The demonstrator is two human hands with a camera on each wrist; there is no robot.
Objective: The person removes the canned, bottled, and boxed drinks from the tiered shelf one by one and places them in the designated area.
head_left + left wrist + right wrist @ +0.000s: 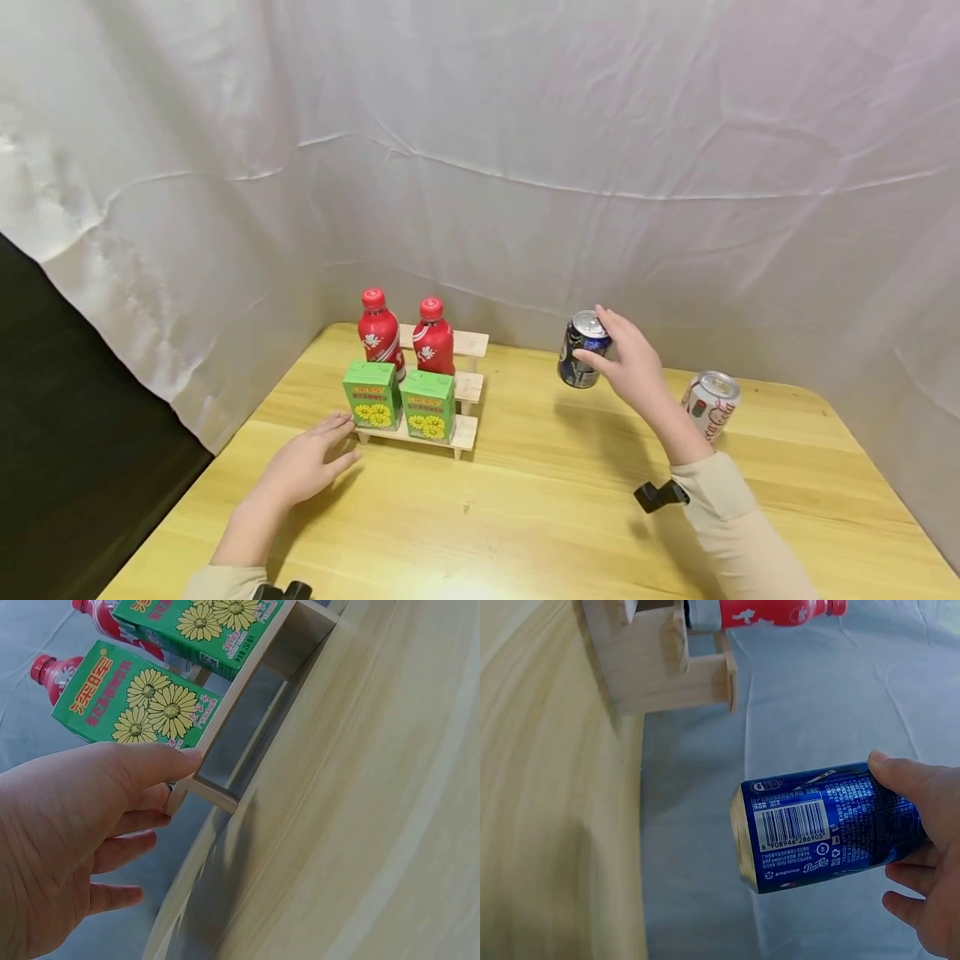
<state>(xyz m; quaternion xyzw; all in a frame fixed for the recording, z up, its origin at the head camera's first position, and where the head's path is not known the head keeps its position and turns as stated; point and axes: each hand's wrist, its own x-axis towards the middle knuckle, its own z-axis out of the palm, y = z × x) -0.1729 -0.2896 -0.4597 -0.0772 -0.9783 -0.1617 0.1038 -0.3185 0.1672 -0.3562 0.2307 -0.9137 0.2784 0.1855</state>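
Note:
My right hand (628, 362) grips a dark blue Pepsi can (582, 354) near its top, fingers on one side and thumb on the other. The can hangs above the table; its barcode side and base face the right wrist view. My left hand (309, 457) rests its fingertips at the left end of a small stepped wooden shelf (465, 432), fingers extended. On the shelf's front step stand two green drink cartons with yellow flowers, a left one (372, 398) and a right one (428, 408). Behind them are two red bottles, a left one (381, 333) and a right one (433, 342).
A white Coca-Cola can (712, 404) stands on the wooden table (517, 517) to the right, partly behind my right forearm. Pale cloth (525, 150) hangs along the table's back and sides. Black fabric (82, 433) shows at the far left.

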